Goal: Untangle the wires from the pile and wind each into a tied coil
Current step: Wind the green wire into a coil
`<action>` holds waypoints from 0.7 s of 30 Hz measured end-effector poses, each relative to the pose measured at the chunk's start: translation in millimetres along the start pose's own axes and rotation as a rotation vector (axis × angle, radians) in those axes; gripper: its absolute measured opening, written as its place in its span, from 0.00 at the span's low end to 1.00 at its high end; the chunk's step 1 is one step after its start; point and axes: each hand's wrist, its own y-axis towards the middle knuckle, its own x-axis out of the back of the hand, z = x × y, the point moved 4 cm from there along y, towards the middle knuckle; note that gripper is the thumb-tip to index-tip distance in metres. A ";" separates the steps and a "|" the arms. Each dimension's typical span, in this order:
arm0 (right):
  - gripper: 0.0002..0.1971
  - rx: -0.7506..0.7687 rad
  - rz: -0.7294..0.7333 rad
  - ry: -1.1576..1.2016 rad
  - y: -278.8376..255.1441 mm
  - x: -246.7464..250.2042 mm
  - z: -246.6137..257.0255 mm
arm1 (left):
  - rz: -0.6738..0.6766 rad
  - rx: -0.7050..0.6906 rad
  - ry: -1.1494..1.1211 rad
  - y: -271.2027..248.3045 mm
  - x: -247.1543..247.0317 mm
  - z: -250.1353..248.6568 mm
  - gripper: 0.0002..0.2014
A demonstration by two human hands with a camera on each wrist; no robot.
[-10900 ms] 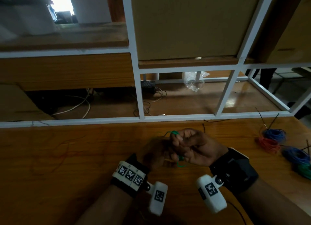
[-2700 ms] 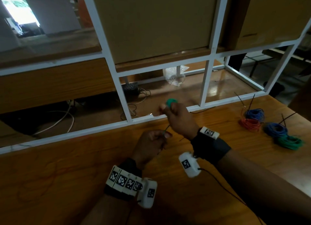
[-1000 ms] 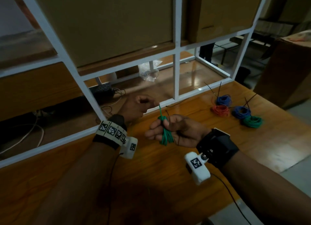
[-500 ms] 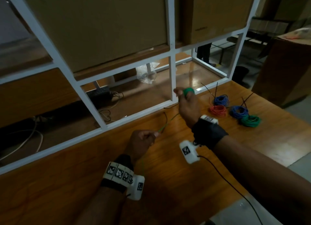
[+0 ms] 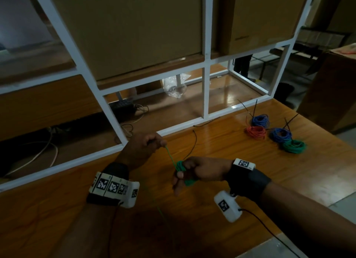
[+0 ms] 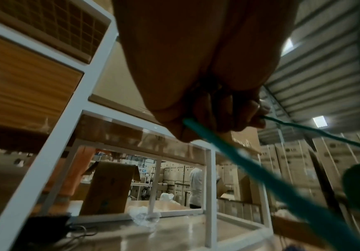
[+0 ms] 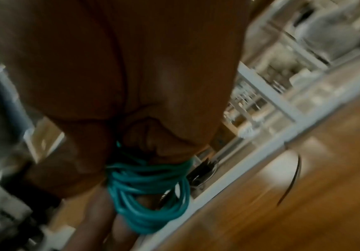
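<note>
A green wire coil [image 5: 182, 170] is wound round the fingers of my right hand [image 5: 189, 173], which grips it above the wooden table [image 5: 240, 161]. In the right wrist view the coil [image 7: 151, 185] hangs in several loops below the curled fingers. My left hand [image 5: 152, 143] pinches the free green strand [image 5: 170, 155] a little up and left of the coil. In the left wrist view that strand [image 6: 303, 127] runs taut from my fingertips [image 6: 258, 117] toward the right hand. A loose black tie [image 5: 193, 142] lies on the table behind the hands.
Several finished coils lie at the table's far right: two blue [image 5: 260, 120] [image 5: 281, 135], one red [image 5: 256, 132], one green [image 5: 294, 146], with black ties sticking up. A white shelf frame [image 5: 206, 84] stands along the table's back edge. The table's right edge [image 5: 300, 221] drops to the floor.
My right hand came back down and toward me with the coil. My left hand went up and away, toward the shelf frame, drawing the strand with it.
</note>
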 end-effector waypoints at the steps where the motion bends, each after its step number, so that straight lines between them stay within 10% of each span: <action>1: 0.20 0.067 0.036 0.128 -1.0 -2.3 7.5 | 0.003 0.012 -0.077 2.1 3.1 -3.7 0.17; 10: 0.14 0.572 0.239 1.017 -8.6 6.4 85.6 | -0.094 0.191 -0.788 -7.1 -41.8 -12.6 0.07; 17: 0.17 0.674 -0.428 1.013 -17.7 73.1 76.0 | -0.079 0.409 -0.813 -47.4 -71.3 17.4 0.20; 21: 0.15 0.332 -1.017 0.109 -14.4 84.8 34.9 | 0.000 0.464 -0.579 -67.9 -67.8 24.1 0.12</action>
